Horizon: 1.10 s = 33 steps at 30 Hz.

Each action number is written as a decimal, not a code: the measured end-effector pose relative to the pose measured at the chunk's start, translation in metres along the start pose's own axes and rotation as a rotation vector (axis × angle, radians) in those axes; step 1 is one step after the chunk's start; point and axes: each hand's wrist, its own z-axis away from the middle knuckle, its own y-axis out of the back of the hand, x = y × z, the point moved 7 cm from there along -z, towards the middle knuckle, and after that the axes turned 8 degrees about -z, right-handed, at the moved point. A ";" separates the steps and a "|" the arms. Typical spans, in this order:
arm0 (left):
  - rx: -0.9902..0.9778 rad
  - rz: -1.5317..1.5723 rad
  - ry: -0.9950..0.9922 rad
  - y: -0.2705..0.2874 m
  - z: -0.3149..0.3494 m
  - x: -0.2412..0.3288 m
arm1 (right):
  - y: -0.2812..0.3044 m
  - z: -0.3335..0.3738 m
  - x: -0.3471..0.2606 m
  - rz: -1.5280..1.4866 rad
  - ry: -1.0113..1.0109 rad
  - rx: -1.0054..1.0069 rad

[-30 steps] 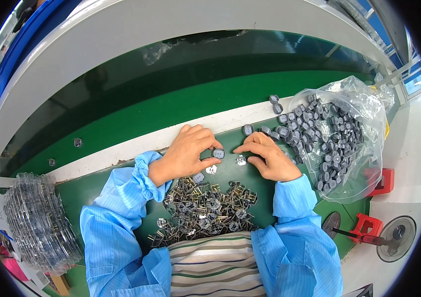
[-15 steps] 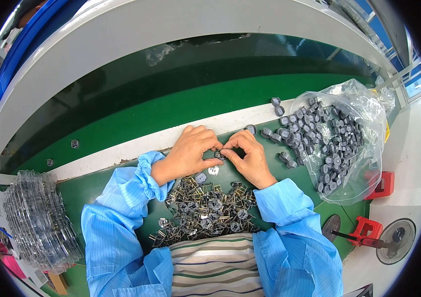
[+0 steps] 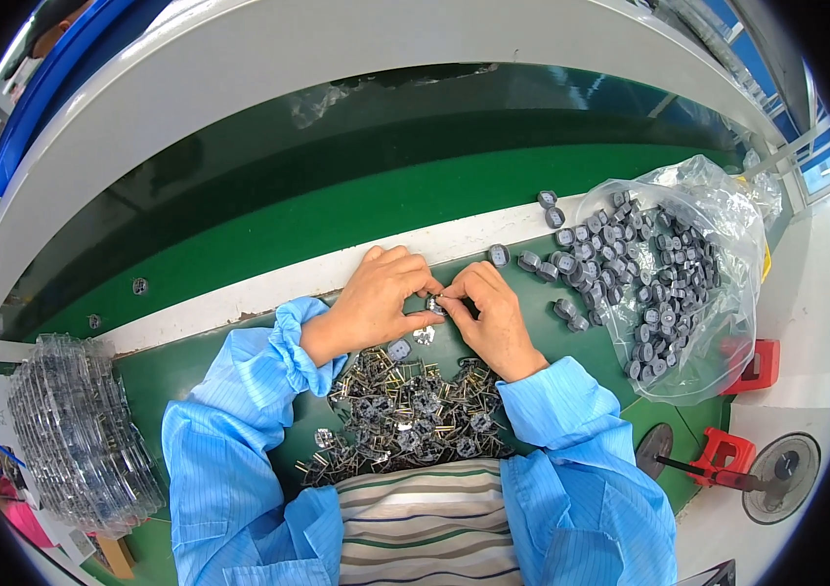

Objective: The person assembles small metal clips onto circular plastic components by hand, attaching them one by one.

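My left hand [image 3: 377,298] and my right hand [image 3: 493,320] meet over the green bench, thumbs and fingertips pinched on one small dark part with shiny metal [image 3: 436,306]. Much of that part is hidden by the fingers. Just below it lies a small whitish metallic piece [image 3: 424,335]. A grey housing [image 3: 398,350] rests at the top of a heap of small black parts with brass-coloured pins [image 3: 420,415], between my forearms and against my striped apron.
Many grey housings [image 3: 586,264] spill from a clear plastic bag [image 3: 727,342] at right. Stacked clear plastic trays [image 3: 83,435] stand at left. Beyond a white rail [image 3: 337,272] runs a green belt [image 3: 356,205] carrying a small round part [image 3: 140,286]. Red stools [image 3: 725,455] and a fan [image 3: 781,477] are at lower right.
The small part between my fingers has turned slightly, showing more shiny metal. The round parts on the belt have shifted a little to the left. Both hands stay nearly in place.
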 end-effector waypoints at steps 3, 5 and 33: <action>-0.005 0.015 0.022 0.001 0.001 -0.006 | 0.004 0.001 0.009 -0.196 -0.217 0.031; 0.063 0.145 0.090 0.009 0.000 -0.023 | 0.010 0.002 0.009 -0.223 -0.161 -0.045; -0.508 0.300 -0.217 0.010 0.011 0.003 | 0.018 0.002 -0.008 0.084 0.070 -0.089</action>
